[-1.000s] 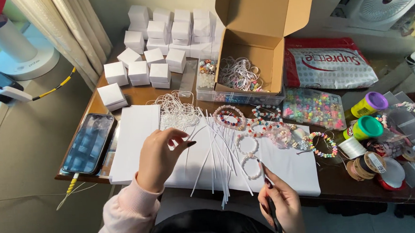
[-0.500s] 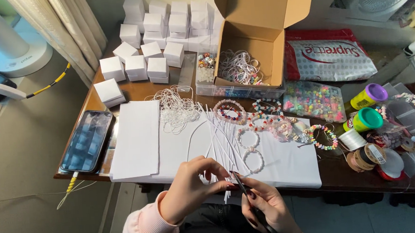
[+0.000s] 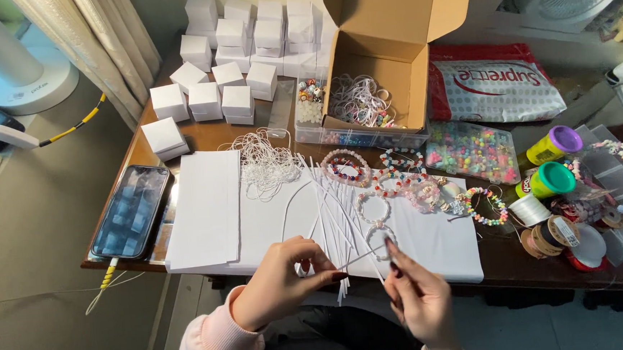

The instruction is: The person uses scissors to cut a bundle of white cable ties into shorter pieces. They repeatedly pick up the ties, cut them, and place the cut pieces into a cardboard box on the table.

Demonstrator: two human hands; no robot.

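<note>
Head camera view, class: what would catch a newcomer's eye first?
Both hands, the left hand and right hand, pinch a thin white string at the table's near edge. Behind them lie colourful bead bracelets, an open cardboard box and stacked small white boxes.

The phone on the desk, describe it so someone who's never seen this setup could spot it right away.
Start at the wooden table and go to its front left corner, left of the white paper sheets. The phone lies flat there, a dark rectangle with a lit screen and a cable at its near end. It is the only dark, glossy slab among white boxes and paper.
</note>
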